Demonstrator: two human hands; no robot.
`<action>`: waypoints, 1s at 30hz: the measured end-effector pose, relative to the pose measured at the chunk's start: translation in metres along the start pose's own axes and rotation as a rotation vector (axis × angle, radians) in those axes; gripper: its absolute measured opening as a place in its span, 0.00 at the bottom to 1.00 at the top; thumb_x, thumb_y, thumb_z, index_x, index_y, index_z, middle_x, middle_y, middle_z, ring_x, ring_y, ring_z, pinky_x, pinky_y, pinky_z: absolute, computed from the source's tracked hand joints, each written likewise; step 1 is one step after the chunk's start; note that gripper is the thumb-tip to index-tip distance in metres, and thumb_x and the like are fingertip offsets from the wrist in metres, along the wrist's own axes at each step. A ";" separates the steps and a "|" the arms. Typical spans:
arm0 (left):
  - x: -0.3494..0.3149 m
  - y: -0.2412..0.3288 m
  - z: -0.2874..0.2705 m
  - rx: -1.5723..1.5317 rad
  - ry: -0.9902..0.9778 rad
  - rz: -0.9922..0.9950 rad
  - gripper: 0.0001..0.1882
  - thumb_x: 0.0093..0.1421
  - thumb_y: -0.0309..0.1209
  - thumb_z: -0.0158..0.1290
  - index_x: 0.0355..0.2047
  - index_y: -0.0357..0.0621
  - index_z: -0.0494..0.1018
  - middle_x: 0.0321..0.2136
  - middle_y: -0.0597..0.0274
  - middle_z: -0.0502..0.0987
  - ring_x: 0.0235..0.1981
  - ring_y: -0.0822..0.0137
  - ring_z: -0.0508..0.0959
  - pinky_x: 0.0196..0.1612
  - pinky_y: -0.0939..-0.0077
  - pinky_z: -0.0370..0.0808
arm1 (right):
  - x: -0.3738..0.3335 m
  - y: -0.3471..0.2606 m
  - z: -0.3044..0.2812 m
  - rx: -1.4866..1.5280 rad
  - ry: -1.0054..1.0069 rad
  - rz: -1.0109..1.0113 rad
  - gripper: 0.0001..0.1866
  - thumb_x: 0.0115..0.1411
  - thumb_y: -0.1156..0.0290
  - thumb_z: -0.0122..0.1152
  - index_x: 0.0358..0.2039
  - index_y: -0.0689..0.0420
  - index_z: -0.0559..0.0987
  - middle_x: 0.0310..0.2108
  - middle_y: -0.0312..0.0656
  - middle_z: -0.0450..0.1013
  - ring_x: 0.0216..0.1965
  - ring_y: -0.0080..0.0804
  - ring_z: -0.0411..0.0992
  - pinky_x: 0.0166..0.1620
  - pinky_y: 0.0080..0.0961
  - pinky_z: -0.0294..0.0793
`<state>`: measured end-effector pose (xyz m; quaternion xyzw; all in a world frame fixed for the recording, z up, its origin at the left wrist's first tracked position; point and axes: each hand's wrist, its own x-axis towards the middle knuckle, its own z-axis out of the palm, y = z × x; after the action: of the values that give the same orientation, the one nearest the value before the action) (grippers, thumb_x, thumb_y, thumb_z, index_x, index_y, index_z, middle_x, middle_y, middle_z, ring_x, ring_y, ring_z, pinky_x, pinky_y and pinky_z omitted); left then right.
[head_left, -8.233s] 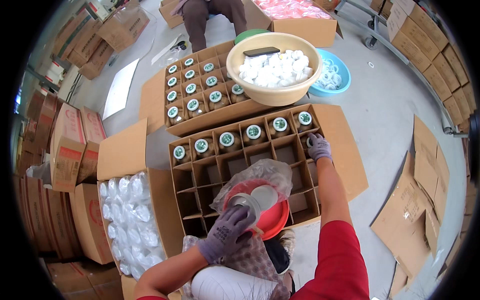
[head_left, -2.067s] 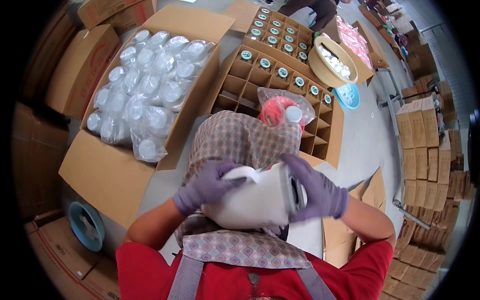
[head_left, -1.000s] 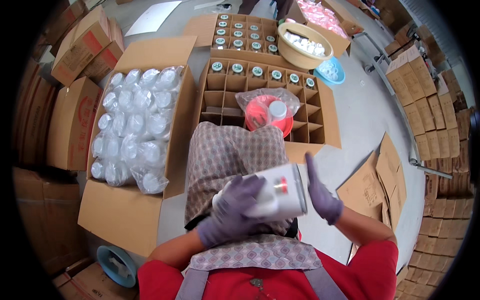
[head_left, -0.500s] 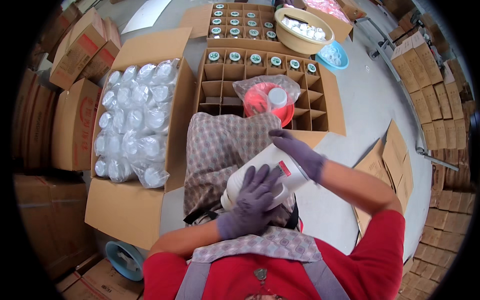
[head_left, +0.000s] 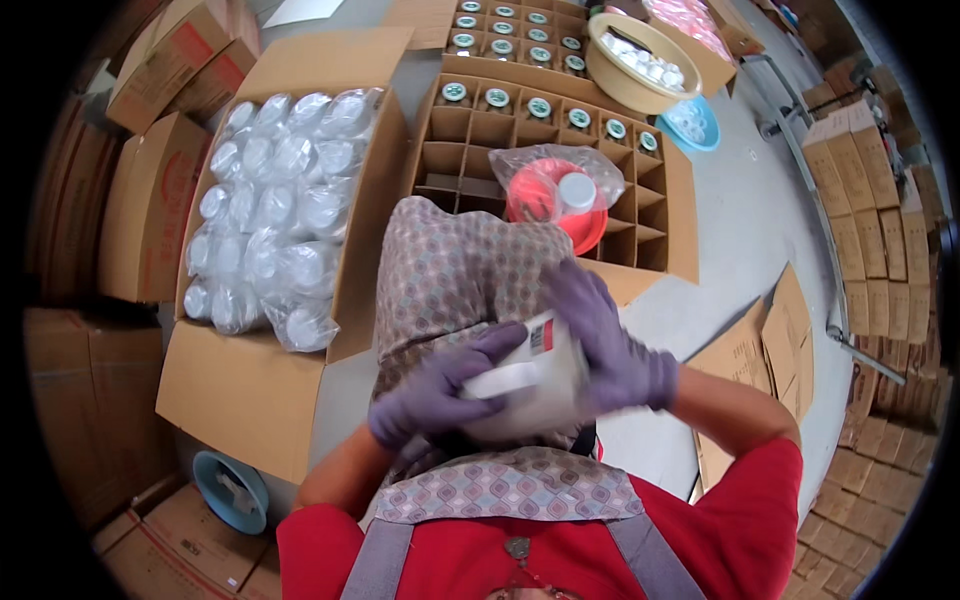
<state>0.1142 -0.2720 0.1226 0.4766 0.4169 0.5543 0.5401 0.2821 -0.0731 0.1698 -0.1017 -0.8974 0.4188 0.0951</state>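
Note:
A white plastic jug [head_left: 545, 392] with a handle and a red label is held over my lap, a little blurred by motion. My left hand [head_left: 445, 388], in a purple glove, is closed around its left side by the handle. My right hand [head_left: 605, 340], gloved the same, is pressed along the right side of the jug; its fingertips are smeared. Beyond my knees a red basin [head_left: 590, 235] sits on a divided carton [head_left: 683, 235]. In the basin are clear plastic wrap and a white-lidded container [head_left: 577, 192].
On the left, an open carton [head_left: 375, 215] holds several plastic-wrapped clear containers [head_left: 275, 205]. Jars with green-patterned lids [head_left: 539, 107] stand in the divided carton. A beige basin [head_left: 625, 88] of white caps, a blue basin [head_left: 715, 125] and flattened cardboard [head_left: 785, 335] lie to the right.
The jug has turned more upright and now shows its end toward me. My left hand has shifted left from lying across it to its side; my right hand has moved down along it.

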 end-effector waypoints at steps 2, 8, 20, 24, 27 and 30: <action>0.006 0.025 -0.007 -0.026 -0.019 -0.114 0.22 0.51 0.31 0.61 0.45 0.31 0.74 0.63 0.45 0.62 0.65 0.57 0.61 0.64 0.66 0.59 | 0.001 -0.006 -0.006 -0.038 -0.062 -0.120 0.29 0.59 0.62 0.53 0.60 0.59 0.66 0.63 0.55 0.58 0.65 0.57 0.54 0.63 0.38 0.57; 0.004 0.017 0.025 0.514 0.143 0.191 0.13 0.52 0.28 0.60 0.36 0.33 0.74 0.61 0.36 0.63 0.65 0.38 0.59 0.66 0.52 0.54 | 0.013 0.033 0.020 0.176 -0.082 0.191 0.29 0.59 0.58 0.52 0.57 0.60 0.68 0.62 0.56 0.58 0.63 0.60 0.54 0.63 0.48 0.55; 0.003 0.021 0.037 0.749 0.111 0.249 0.28 0.50 0.36 0.64 0.47 0.34 0.69 0.56 0.37 0.67 0.59 0.37 0.66 0.62 0.51 0.63 | -0.010 0.036 0.035 0.761 0.032 0.850 0.31 0.68 0.51 0.42 0.65 0.56 0.58 0.66 0.58 0.49 0.66 0.49 0.53 0.65 0.35 0.55; 0.001 0.019 -0.019 -0.108 0.146 -0.128 0.15 0.54 0.29 0.59 0.40 0.34 0.76 0.62 0.43 0.63 0.65 0.52 0.62 0.64 0.60 0.59 | 0.003 -0.007 -0.007 0.137 -0.196 -0.247 0.56 0.53 0.28 0.49 0.68 0.59 0.52 0.69 0.64 0.38 0.70 0.65 0.36 0.68 0.54 0.34; 0.001 0.022 -0.004 0.183 0.250 -0.024 0.15 0.54 0.28 0.59 0.40 0.32 0.75 0.61 0.41 0.65 0.63 0.50 0.64 0.63 0.61 0.61 | 0.008 0.029 0.006 0.332 -0.246 -0.122 0.47 0.54 0.37 0.53 0.65 0.58 0.59 0.69 0.63 0.40 0.70 0.60 0.38 0.68 0.50 0.37; -0.002 0.018 0.020 0.507 0.349 0.027 0.16 0.51 0.26 0.61 0.37 0.28 0.72 0.58 0.38 0.66 0.61 0.42 0.66 0.61 0.56 0.64 | 0.010 0.028 0.015 0.714 -0.285 0.234 0.37 0.59 0.49 0.53 0.64 0.56 0.62 0.69 0.58 0.44 0.71 0.52 0.42 0.68 0.43 0.41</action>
<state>0.1299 -0.2763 0.1444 0.4992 0.6221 0.5134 0.3166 0.2717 -0.0639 0.1391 -0.1044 -0.6821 0.7220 -0.0494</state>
